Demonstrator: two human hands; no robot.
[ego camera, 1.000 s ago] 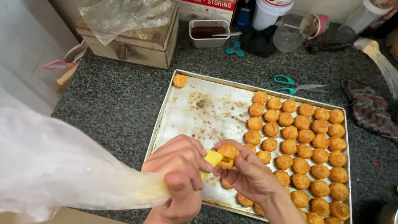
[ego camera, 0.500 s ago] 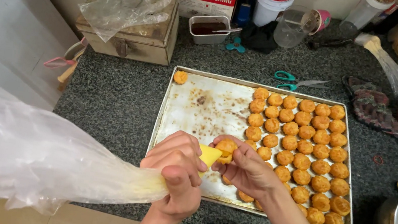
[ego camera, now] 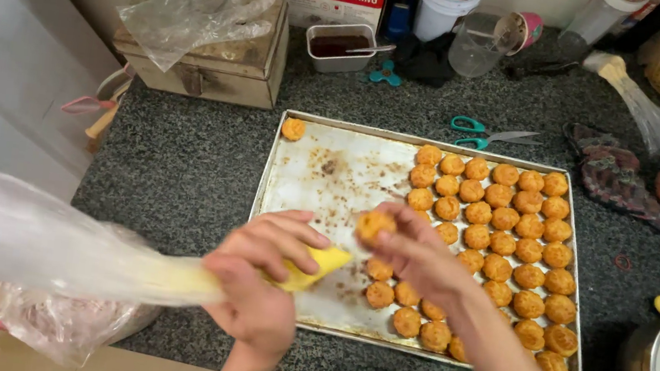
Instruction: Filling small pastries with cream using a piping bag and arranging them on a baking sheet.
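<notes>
Two hands work over the baking tray [ego camera: 298, 173] on the dark speckled counter [ego camera: 181, 167]. Left hand [ego camera: 260, 273] is closed tight round the neck of a clear piping bag [ego camera: 45, 247], its yellow filled tip [ego camera: 320, 264] poking out past the thumb toward the right. Right hand [ego camera: 414, 254] pinches one small golden puff [ego camera: 376, 223] in its fingertips, lifted just above the tray and just beside the tip, not yet touching it as far as this angle shows; whether there is a hole in the puff's underside I cannot tell. Remaining puffs [ego camera: 509, 233] sit in close rows on the tray's right half, with one stray puff [ego camera: 293, 129] alone at the far left corner; the left half is bare and stained. To do this well, judging from the setup: bring the tip square into the puff's base, hold the puff lightly so the shell does not crush, squeeze from the fist rather than the loose tail of the bag, and stop as the puff feels heavier. Loose bag trails off the counter edge at left, so keeping it twisted shut would save filling backing up. Scissors [ego camera: 491, 134] lie beyond the tray, clear of the work.
</notes>
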